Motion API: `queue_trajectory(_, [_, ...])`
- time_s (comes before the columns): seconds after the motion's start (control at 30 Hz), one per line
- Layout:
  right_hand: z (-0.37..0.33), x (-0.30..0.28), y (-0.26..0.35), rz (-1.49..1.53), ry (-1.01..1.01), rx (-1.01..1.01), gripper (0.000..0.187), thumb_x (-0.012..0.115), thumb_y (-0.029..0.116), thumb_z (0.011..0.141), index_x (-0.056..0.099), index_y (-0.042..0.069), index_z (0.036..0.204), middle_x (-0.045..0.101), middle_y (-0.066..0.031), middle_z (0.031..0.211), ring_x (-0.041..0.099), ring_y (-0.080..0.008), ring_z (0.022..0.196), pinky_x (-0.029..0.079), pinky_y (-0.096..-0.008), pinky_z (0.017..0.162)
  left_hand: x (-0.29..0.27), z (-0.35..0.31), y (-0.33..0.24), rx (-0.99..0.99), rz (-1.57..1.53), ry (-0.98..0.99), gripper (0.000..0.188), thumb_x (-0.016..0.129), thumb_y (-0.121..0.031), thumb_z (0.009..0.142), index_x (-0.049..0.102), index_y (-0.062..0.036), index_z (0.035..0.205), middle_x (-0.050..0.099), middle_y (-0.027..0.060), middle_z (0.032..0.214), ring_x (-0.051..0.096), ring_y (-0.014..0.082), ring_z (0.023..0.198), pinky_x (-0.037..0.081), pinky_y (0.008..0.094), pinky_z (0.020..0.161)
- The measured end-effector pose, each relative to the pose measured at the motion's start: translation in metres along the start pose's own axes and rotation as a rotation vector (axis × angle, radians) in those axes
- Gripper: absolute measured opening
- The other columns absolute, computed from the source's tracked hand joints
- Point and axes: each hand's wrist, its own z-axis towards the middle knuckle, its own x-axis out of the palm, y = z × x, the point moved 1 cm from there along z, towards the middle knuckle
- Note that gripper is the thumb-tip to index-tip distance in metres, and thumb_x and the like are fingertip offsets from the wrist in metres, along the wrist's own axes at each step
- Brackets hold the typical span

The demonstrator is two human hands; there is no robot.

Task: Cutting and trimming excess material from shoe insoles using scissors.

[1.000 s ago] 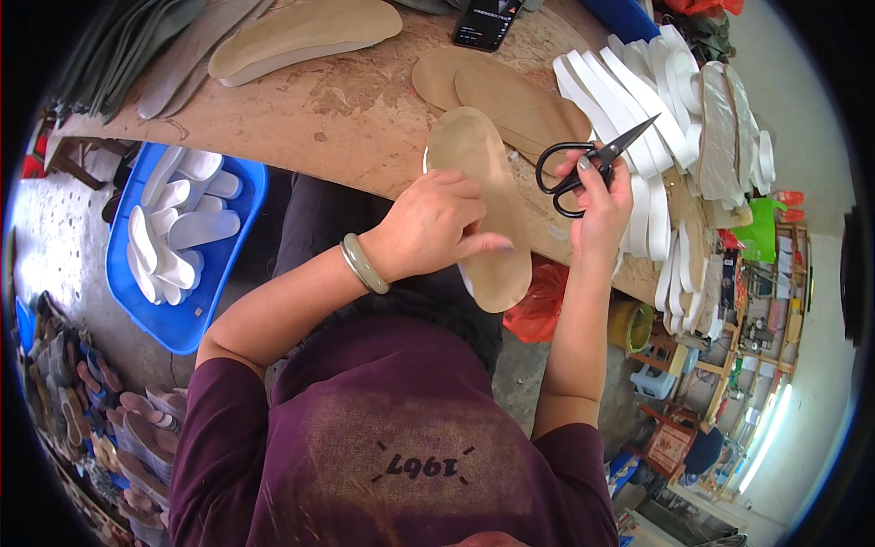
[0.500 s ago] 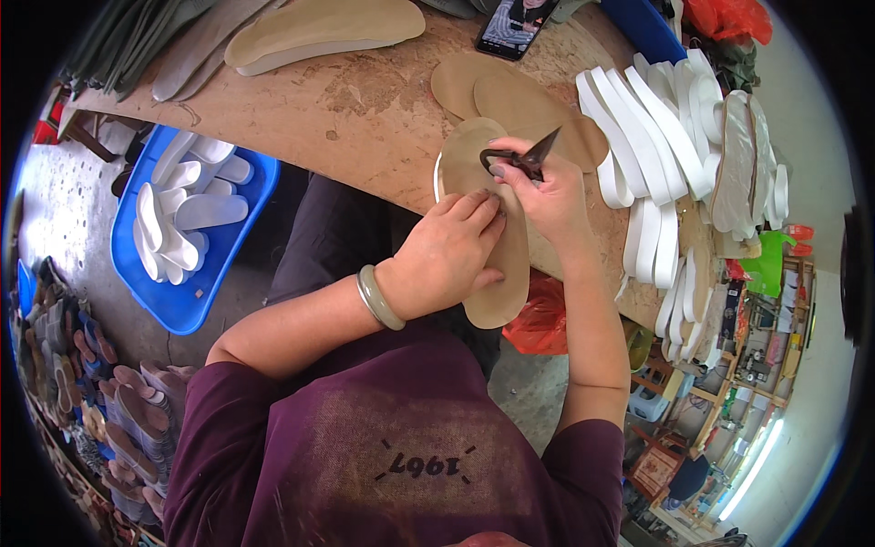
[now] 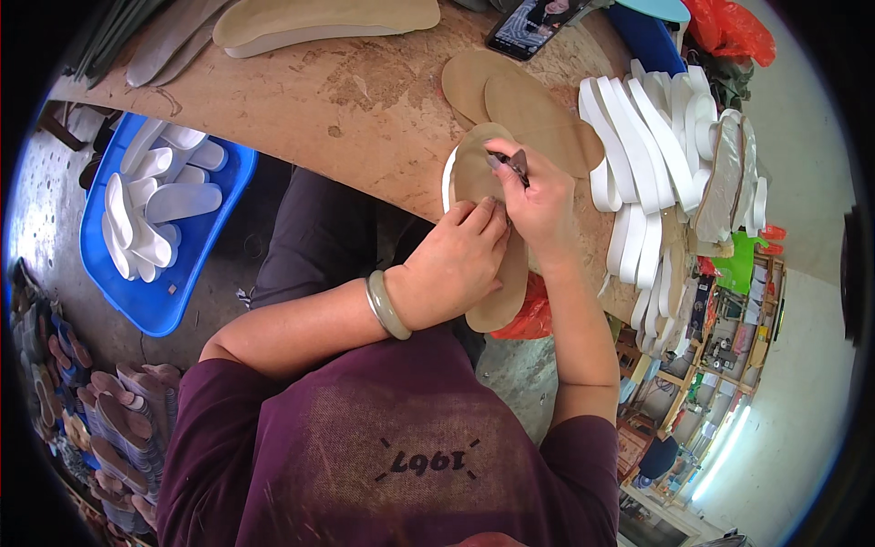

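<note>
A tan insole lies on a white sole, whose rim shows along its left side; both jut over the table's near edge. My left hand holds the insole across its middle, fingertips pressed on the top and thumb near its right side. A pale bangle circles that wrist. My right hand is closed around small dark scissors, above the insole's upper half. Most of the scissors is hidden in the fist. The two hands meet at the fingertips, and what lies between them is covered.
More tan insoles lie just beyond on the wooden table. White soles are stacked at right; a phone stands at the back. A blue tub of white soles sits at lower left, and a red bag hangs below the edge.
The scissors have turned, so their pointed blade, which stuck out to the upper right, is now mostly out of sight. My right hand has shifted slightly left. The whole view has also shifted a little.
</note>
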Motion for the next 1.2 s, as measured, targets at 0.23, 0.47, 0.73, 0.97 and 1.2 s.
queue_trajectory(0.23, [0.001,-0.012,0.0,0.082,0.113,0.26,0.018,0.062,0.004,0.092,0.071,0.003,0.108,0.067,-0.0038,0.078,0.061,-0.0077,0.067,0.05,-0.0228,0.062,-0.001,-0.002,0.003,0.015,-0.044,-0.008,0.07,0.077,-0.039,0.074,0.058,0.0057,0.124,0.055,0.0169,0.128,0.047,0.0303,0.127,0.038,0.0397,0.107])
queue_trajectory(0.47, [0.017,-0.019,-0.021,0.396,-0.28,0.187,0.018,0.064,0.003,0.092,0.068,0.001,0.11,0.067,-0.0054,0.081,0.062,-0.0094,0.066,0.052,-0.0229,0.062,-0.005,-0.003,0.005,0.065,-0.076,-0.017,0.069,0.078,-0.038,0.073,0.058,0.0054,0.122,0.055,0.017,0.128,0.047,0.0306,0.127,0.037,0.0398,0.108])
queue_trajectory(0.73, [-0.007,-0.02,-0.007,-0.035,0.06,-0.022,0.024,0.067,0.002,0.085,0.068,0.006,0.109,0.069,-0.01,0.085,0.069,-0.0204,0.069,0.054,-0.0319,0.063,0.0,-0.003,0.007,0.063,-0.061,-0.033,0.068,0.078,-0.038,0.073,0.058,0.0049,0.122,0.054,0.0184,0.133,0.047,0.0313,0.13,0.036,0.0407,0.108])
queue_trajectory(0.97, [-0.002,0.016,0.004,-0.424,-0.04,-0.205,0.032,0.067,0.001,0.079,0.064,0.009,0.11,0.069,-0.0133,0.091,0.069,-0.031,0.077,0.055,-0.0388,0.064,-0.002,-0.005,0.008,0.047,-0.055,0.101,0.065,0.074,-0.039,0.077,0.057,0.0044,0.122,0.056,0.0186,0.131,0.049,0.0307,0.129,0.036,0.04,0.107])
queue_trajectory(1.2, [0.012,0.01,-0.024,-0.268,-0.325,-0.043,0.022,0.064,0.004,0.088,0.069,0.008,0.11,0.069,-0.0089,0.076,0.066,-0.0225,0.064,0.052,-0.0299,0.062,0.005,-0.003,0.008,0.096,0.033,-0.071,0.064,0.076,-0.039,0.076,0.057,0.0034,0.12,0.058,0.0172,0.13,0.049,0.0309,0.129,0.036,0.0399,0.109])
